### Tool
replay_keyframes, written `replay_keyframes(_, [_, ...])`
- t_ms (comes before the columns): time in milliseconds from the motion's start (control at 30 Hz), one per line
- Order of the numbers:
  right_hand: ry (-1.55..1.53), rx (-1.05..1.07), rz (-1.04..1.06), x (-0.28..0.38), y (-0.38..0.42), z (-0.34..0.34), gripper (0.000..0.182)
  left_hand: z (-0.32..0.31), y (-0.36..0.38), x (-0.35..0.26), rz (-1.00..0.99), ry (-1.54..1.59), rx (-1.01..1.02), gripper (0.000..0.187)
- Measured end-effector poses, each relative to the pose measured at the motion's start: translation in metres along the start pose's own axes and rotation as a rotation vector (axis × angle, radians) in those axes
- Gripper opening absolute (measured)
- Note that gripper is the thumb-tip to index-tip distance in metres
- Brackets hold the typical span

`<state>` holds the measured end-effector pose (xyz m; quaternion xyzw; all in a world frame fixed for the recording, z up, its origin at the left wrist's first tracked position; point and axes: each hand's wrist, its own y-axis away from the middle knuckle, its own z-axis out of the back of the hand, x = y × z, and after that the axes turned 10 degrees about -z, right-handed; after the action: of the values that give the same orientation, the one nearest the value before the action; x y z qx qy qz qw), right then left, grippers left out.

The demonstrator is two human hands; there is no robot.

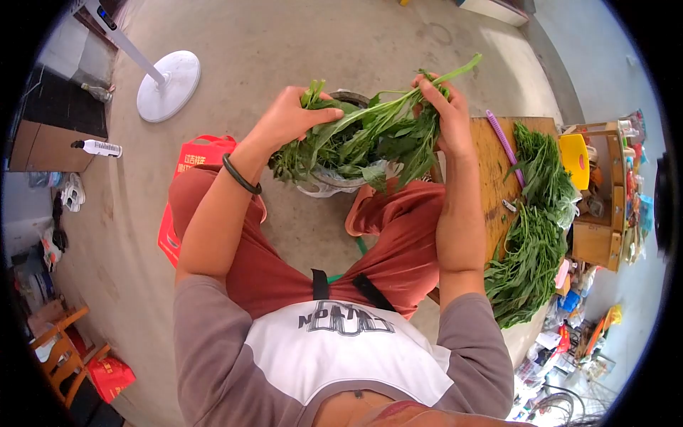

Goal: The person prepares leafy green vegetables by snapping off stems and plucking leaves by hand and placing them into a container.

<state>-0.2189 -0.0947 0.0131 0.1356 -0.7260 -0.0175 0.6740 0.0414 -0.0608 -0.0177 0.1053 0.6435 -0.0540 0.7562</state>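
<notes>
My left hand [293, 117] is closed round leafy green stems at the left side of a bundle. Across from it, my right hand [442, 112] pinches more of the leafy greens [370, 135], and a pale stem sticks out past its fingers to the upper right. Both hands are raised above a round container [350, 99], which stands between my knees with greens in it and a clear plastic bag [327, 189] at its lower rim. The leaves hide most of the container.
On the wooden table [491, 192] at my right lie heaps of leafy greens [530, 256] and a purple stick [505, 146]. A red bag [203, 151] is by my left knee. A white fan base [171, 85] stands on the floor at the upper left. Wooden shelves [597, 242] line the right.
</notes>
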Motion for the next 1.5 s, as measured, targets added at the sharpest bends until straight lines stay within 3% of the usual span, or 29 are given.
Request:
replay_keyframes(133, [0.051, 0.041, 0.030, 0.002, 0.006, -0.002, 0.019, 0.010, 0.003, -0.011, 0.039, -0.058, -0.003, 0.035])
replay_keyframes(233, [0.456, -0.018, 0.191, -0.005, -0.002, 0.002, 0.020, 0.021, 0.002, -0.009, 0.021, -0.050, -0.056, 0.035])
replay_keyframes(333, [0.637, -0.058, 0.290, -0.012, -0.008, 0.004, 0.021, 0.032, 0.001, -0.008, -0.030, -0.033, -0.107, 0.031])
replay_keyframes(533, [0.621, 0.296, 0.001, -0.001, -0.004, 0.016, 0.027, 0.040, 0.004, -0.020, -0.080, -0.123, -0.203, 0.031])
replay_keyframes(633, [0.637, 0.277, -0.109, -0.005, 0.001, 0.027, 0.030, 0.037, 0.003, -0.020, -0.114, -0.262, -0.201, 0.033])
replay_keyframes(733, [0.397, 0.334, -0.189, 0.015, 0.017, 0.020, 0.032, 0.033, 0.004, -0.022, -0.127, -0.285, -0.172, 0.034])
replay_keyframes(833, [0.271, 0.201, -0.281, 0.015, 0.021, 0.019, 0.035, 0.030, 0.000, -0.013, -0.180, -0.338, -0.201, 0.036])
replay_keyframes(933, [-0.161, 0.282, -0.262, 0.004, 0.011, 0.051, 0.040, 0.028, -0.006, 0.002, -0.207, -0.485, -0.263, 0.039])
replay_keyframes(967, [-0.171, 0.371, -0.107, 0.015, 0.011, 0.056, 0.035, 0.033, -0.010, 0.012, -0.202, -0.473, -0.256, 0.039])
replay_keyframes(1067, [-0.307, 0.398, 0.013, 0.025, 0.011, 0.062, 0.030, 0.023, -0.009, 0.015, -0.191, -0.455, -0.190, 0.040])
replay_keyframes(1233, [-0.371, 0.436, -0.026, 0.019, 0.006, 0.048, 0.028, -0.012, -0.014, 0.032, -0.215, -0.372, -0.053, 0.041])
replay_keyframes(1367, [-0.392, 0.403, -0.014, 0.019, 0.002, 0.046, 0.027, -0.025, -0.018, 0.032, -0.206, -0.379, -0.087, 0.050])
replay_keyframes(1467, [-0.502, 0.394, -0.019, 0.016, -0.001, 0.046, 0.024, -0.027, -0.024, 0.049, -0.330, -0.366, -0.151, 0.044])
replay_keyframes(1500, [-0.555, 0.425, -0.019, 0.015, -0.002, 0.047, 0.023, -0.026, -0.022, 0.042, -0.250, -0.322, -0.102, 0.042])
